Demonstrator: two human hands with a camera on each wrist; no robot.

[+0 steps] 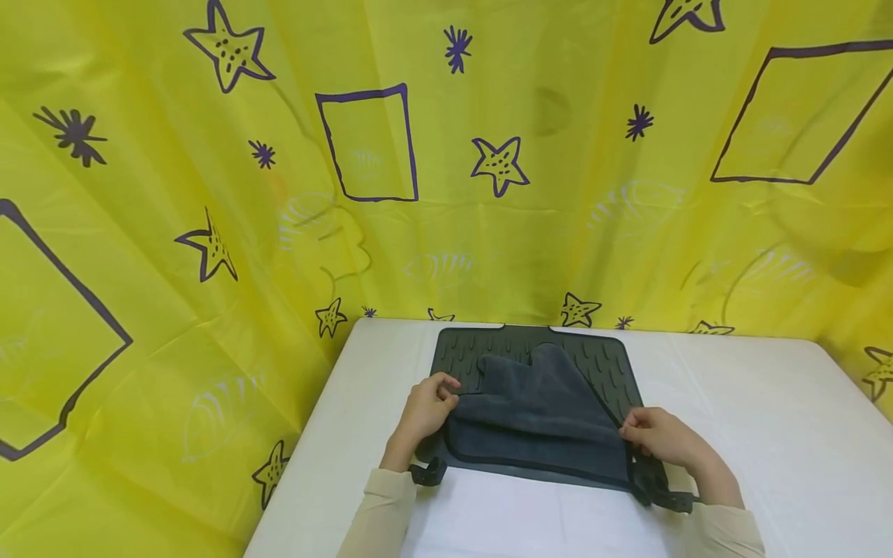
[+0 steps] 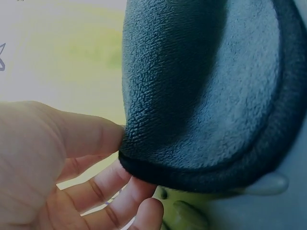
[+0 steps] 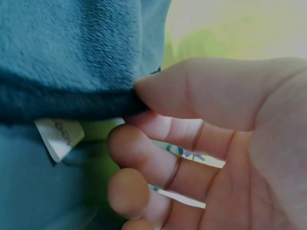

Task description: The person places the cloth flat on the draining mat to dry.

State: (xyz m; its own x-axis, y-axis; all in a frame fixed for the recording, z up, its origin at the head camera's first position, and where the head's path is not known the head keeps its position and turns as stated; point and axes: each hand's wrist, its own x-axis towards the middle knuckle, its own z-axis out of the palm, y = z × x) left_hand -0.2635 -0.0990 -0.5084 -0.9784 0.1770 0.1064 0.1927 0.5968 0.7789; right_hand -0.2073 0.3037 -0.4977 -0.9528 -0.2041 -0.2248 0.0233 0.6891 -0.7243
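A dark grey-blue plush cloth (image 1: 537,403) with black edging lies bunched and partly folded over a dark ridged mat (image 1: 460,345). At its left edge my left hand (image 1: 427,404) pinches the cloth between thumb and fingers; the left wrist view shows the black-trimmed edge (image 2: 192,175) in that pinch. My right hand (image 1: 659,435) pinches the opposite edge, thumb on top and index finger beneath, as the right wrist view shows. Close to those fingers a small white tag (image 3: 60,138) hangs below the trim. The mat's lower part is mostly hidden under the cloth.
The mat rests on a white table (image 1: 753,403). Behind and to the left hangs a yellow curtain (image 1: 446,256) printed with stars and rectangles. Black straps (image 1: 429,471) circle both wrists.
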